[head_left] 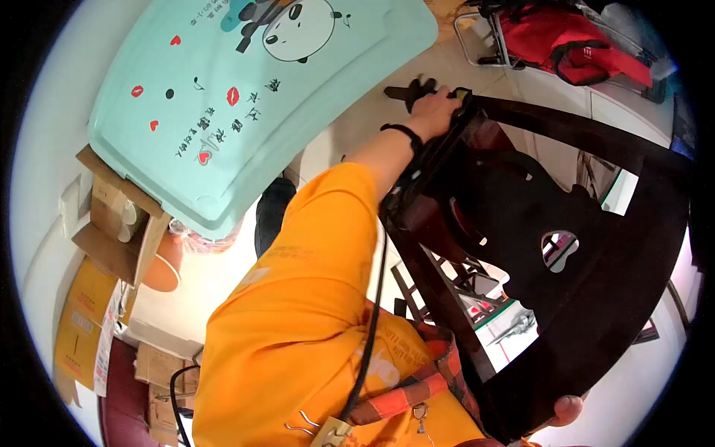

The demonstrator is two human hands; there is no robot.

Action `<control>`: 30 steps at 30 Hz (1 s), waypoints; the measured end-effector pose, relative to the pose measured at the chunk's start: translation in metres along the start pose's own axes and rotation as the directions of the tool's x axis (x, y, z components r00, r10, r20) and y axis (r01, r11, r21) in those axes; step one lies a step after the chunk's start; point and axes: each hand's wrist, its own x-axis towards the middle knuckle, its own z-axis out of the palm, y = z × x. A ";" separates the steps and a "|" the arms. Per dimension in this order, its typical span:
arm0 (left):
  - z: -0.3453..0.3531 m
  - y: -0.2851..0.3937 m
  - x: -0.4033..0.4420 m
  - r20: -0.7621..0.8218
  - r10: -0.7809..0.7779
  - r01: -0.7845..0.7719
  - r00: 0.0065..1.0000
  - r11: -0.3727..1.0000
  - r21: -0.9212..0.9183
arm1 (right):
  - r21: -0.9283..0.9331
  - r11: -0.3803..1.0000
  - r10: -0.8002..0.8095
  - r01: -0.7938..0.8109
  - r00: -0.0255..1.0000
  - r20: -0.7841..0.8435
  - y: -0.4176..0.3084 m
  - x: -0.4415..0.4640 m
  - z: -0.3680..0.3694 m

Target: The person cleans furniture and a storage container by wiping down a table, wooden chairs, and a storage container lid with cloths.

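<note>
A dark brown wooden chair (596, 298) fills the right side of the head view, tilted, with a carved, cut-out back panel. My left arm, in an orange sleeve with a black wristband, reaches up to the chair's far part. There my left hand (432, 115) is closed on the dark wood; some of its fingers are hidden. At the lower right, only a fingertip or thumb of my right hand (568, 410) shows, pressed against the edge of the wide chair rail. The rest of that hand is behind the rail or out of view.
A big mint-green storage box lid (223, 141) with panda print stands close at upper left. Cardboard boxes (86, 328) line the left wall, near an orange-brown bin (162, 264). A red bag (566, 45) rests on a metal frame at upper right.
</note>
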 end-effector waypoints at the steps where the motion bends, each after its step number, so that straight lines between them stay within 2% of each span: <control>1: 0.002 -0.004 -0.012 0.035 0.053 -0.055 0.998 0.997 0.062 | 0.002 1.000 0.006 -0.006 1.000 -0.004 0.001 0.000 0.001; 2: 0.010 -0.009 -0.029 -0.037 0.125 -0.122 0.991 0.989 0.079 | 0.003 1.000 0.015 -0.015 1.000 -0.006 0.001 -0.001 0.001; 5: 0.021 -0.011 -0.060 -0.061 0.101 -0.099 0.993 0.994 0.041 | 0.018 1.000 0.024 -0.024 1.000 -0.006 0.003 -0.002 0.004; 6: 0.024 -0.013 -0.072 -0.121 0.130 -0.130 0.984 0.991 0.009 | 0.020 0.999 0.029 -0.029 1.000 -0.007 0.004 -0.003 0.002; 9: 0.031 -0.015 -0.107 -0.101 0.140 -0.136 0.985 0.990 0.040 | 0.018 1.000 0.024 -0.024 1.000 0.000 0.003 -0.005 0.003; 13: 0.039 -0.021 -0.157 0.027 0.147 -0.150 0.989 0.979 0.135 | 0.012 1.000 0.021 -0.021 1.000 0.004 0.004 -0.010 0.000; 14: 0.037 -0.019 -0.167 0.110 0.124 -0.144 0.986 0.970 0.194 | 0.019 1.000 0.019 -0.019 1.000 0.005 0.005 -0.011 0.000; 15: 0.034 -0.019 -0.176 0.112 0.120 -0.140 0.986 0.971 0.193 | 0.018 1.000 0.020 -0.020 1.000 0.005 0.004 -0.013 -0.001; 17: 0.029 -0.017 -0.194 0.240 0.106 -0.160 0.965 0.962 0.220 | 0.015 1.000 0.018 -0.019 1.000 0.010 0.006 -0.014 -0.002; 19: 0.031 -0.019 -0.214 0.230 0.111 -0.167 0.967 0.957 0.238 | 0.018 1.000 0.022 -0.022 1.000 0.016 0.008 -0.016 -0.003; 21: 0.026 -0.017 -0.228 0.370 0.121 -0.210 0.921 0.954 0.212 | 0.027 0.999 0.021 -0.022 0.999 0.025 0.009 -0.016 0.000; 22: 0.033 -0.024 -0.230 0.325 0.155 -0.236 0.933 0.946 0.225 | 0.031 0.999 0.024 -0.025 0.999 0.023 0.009 -0.016 -0.001; 26: 0.025 -0.011 -0.219 0.358 0.167 -0.285 0.919 0.907 0.310 | 0.042 0.999 0.028 -0.030 0.999 0.034 0.010 -0.015 -0.001; 29: 0.028 -0.025 -0.210 0.390 0.189 -0.298 0.901 0.923 0.241 | 0.052 0.998 0.025 -0.028 0.999 0.045 0.013 -0.014 0.000; 30: 0.033 -0.034 -0.209 0.357 0.143 -0.196 0.923 0.973 0.119 | 0.055 0.998 0.022 -0.025 0.999 0.047 0.014 -0.013 0.000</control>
